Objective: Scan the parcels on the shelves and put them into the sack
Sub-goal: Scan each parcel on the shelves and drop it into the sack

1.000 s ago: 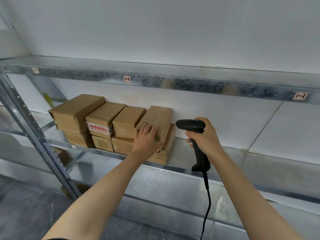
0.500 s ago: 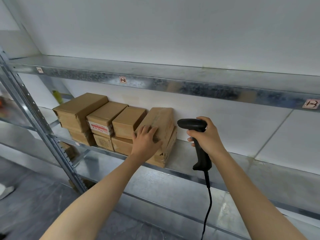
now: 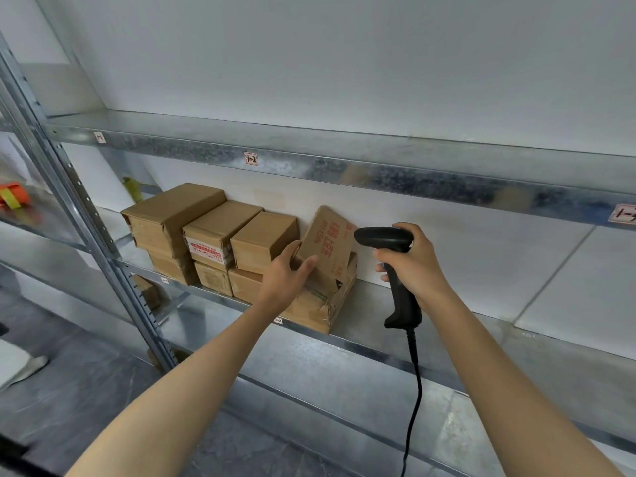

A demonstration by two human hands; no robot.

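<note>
**Tilted parcel in my left hand, scanner ready in my right**

My left hand [image 3: 285,273] grips the near lower edge of the tilted parcel [image 3: 328,241], fingers curled onto its red-printed face and thumb against its left side. The parcel stands on edge on a larger box [image 3: 309,306], at the right end of the stack of parcels [image 3: 206,235] on the middle shelf [image 3: 447,325], with its far edge near the wall. My right hand [image 3: 418,266] is wrapped round the handle of the scanner [image 3: 401,297], just right of the parcel, with its head aimed left at it.

I judge the parcel to be small, stiff cardboard, light enough for 1 hand and not slippery. The box beneath has a crushed, torn corner, so this card dents. I would hold it across its narrow width, away from any label. The sack is out of view.
</note>
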